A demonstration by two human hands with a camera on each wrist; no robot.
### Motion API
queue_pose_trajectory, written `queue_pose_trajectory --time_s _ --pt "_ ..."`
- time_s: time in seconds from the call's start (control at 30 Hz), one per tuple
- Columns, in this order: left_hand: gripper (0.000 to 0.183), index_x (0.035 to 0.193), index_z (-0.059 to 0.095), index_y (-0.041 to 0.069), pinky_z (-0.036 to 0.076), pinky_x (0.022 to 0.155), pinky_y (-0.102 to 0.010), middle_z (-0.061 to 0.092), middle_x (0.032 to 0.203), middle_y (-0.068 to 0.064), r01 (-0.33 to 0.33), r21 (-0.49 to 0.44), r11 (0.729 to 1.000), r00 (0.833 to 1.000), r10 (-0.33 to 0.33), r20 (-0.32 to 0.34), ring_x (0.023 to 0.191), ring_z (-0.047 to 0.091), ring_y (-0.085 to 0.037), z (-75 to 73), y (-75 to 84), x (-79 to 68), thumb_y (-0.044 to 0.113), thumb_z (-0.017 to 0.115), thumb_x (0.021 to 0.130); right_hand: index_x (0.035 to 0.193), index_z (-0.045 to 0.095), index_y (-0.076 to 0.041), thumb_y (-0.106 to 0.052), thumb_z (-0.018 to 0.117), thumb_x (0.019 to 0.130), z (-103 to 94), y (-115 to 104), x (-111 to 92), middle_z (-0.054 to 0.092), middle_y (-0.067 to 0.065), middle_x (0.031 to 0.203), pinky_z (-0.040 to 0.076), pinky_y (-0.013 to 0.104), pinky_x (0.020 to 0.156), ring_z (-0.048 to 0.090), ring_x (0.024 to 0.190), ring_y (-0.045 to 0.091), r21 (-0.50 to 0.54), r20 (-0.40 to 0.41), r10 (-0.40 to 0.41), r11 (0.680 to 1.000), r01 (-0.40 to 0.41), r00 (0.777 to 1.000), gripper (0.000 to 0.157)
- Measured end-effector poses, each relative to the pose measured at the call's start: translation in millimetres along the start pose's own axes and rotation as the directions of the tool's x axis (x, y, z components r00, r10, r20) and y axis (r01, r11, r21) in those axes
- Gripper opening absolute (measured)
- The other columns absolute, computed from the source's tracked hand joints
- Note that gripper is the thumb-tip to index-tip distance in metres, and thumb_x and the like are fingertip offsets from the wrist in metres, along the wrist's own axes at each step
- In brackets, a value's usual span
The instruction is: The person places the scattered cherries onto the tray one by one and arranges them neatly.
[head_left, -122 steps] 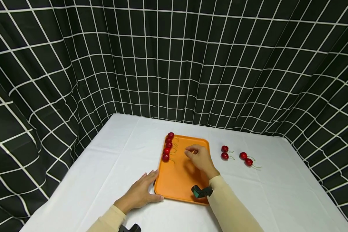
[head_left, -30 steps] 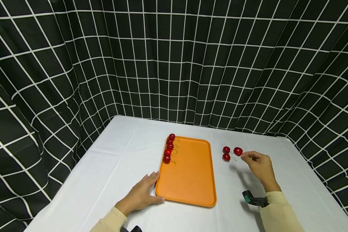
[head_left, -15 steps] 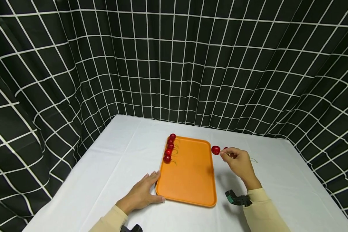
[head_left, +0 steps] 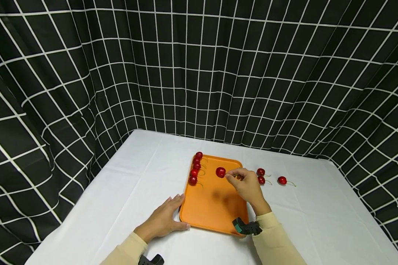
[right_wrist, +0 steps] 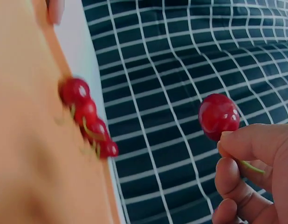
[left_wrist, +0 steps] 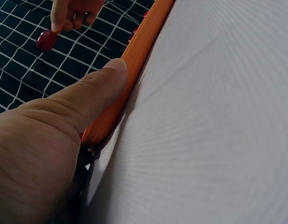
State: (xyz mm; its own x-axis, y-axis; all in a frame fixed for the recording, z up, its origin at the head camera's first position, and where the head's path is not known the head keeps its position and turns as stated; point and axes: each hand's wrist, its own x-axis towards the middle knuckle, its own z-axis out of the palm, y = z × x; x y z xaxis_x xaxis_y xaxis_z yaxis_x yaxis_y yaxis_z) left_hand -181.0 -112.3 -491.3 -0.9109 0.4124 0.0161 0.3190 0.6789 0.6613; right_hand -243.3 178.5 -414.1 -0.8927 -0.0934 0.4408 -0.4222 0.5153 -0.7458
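Observation:
My right hand (head_left: pixel 248 187) pinches a red cherry (head_left: pixel 220 172) by its stem between thumb and forefinger. It is raised over the orange tray (head_left: pixel 207 209), whose surface shows the shadow below. In the right wrist view the held cherry (right_wrist: pixel 219 116) is glossy, and its green stem trails under the fingers. My left hand (head_left: pixel 162 220) lies at the tray's near left corner, fingers along the left side and thumb at the front edge. In the left wrist view the thumb presses against the tray's rim (left_wrist: pixel 139 56). Several cherries (head_left: pixel 193 180) line the tray's left edge, stems pointing right.
To the right of the tray, two cherries (head_left: pixel 261 180) lie close together on the white tablecloth (head_left: pixel 318 221). Another single cherry (head_left: pixel 282 180) lies farther right. A black curtain with white grid lines (head_left: pixel 205 73) surrounds the table's back and sides.
My right hand has picked up one of the right-hand cherries by its stem and carried it left over the tray. The left hand stays at the tray's corner.

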Motion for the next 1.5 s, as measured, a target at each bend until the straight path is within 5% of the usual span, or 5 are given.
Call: queue_pose_trajectory --time_s 0.47,0.67,1.0,1.5 --pt "0.103 0.149 0.035 0.007 0.020 0.112 -0.054 0.030 0.153 -0.011 0.012 -0.004 1.000 1.000 -0.012 0.009 0.140 0.023 -0.038 0.0 -0.4 0.5 0.062 0.073 0.072 0.079 0.075 -0.009 -0.007 0.074 0.084 61.4 -12 4 0.067 -0.007 0.074 0.048 0.034 0.069 0.053 0.069 0.016 -0.012 0.117 0.007 1.000 -0.006 0.993 0.005" --pt "0.102 0.149 0.035 0.007 0.019 0.113 -0.052 0.030 0.153 -0.010 0.013 0.013 1.000 1.000 -0.013 0.003 0.140 0.024 -0.034 -1.3 -0.9 1.3 0.061 0.074 0.072 0.079 0.074 -0.012 -0.010 0.074 0.085 77.1 -9 1 0.063 -0.008 0.068 0.042 0.026 0.052 0.048 0.061 0.015 -0.048 0.173 0.096 0.995 -0.089 0.980 0.006" --pt "0.102 0.149 0.035 0.007 0.021 0.112 -0.054 0.029 0.153 -0.012 0.017 0.003 1.000 1.000 -0.017 0.000 0.139 0.024 -0.038 -1.6 -1.1 1.1 0.061 0.075 0.072 0.074 0.073 -0.013 -0.014 0.076 0.083 92.7 0 -1 0.062 -0.008 0.067 0.044 0.025 0.053 0.051 0.059 0.011 -0.154 0.270 0.193 0.976 -0.155 0.943 0.009" --pt "0.103 0.149 0.035 0.006 0.017 0.114 -0.050 0.030 0.153 -0.011 0.003 0.004 1.000 1.000 -0.003 0.001 0.141 0.024 -0.029 -1.4 -2.2 2.0 0.060 0.075 0.071 0.071 0.072 -0.013 -0.015 0.077 0.082 99.1 2 1 0.060 -0.008 0.060 0.044 0.024 0.050 0.052 0.056 0.011 -0.188 0.311 0.227 0.967 -0.174 0.923 0.012"
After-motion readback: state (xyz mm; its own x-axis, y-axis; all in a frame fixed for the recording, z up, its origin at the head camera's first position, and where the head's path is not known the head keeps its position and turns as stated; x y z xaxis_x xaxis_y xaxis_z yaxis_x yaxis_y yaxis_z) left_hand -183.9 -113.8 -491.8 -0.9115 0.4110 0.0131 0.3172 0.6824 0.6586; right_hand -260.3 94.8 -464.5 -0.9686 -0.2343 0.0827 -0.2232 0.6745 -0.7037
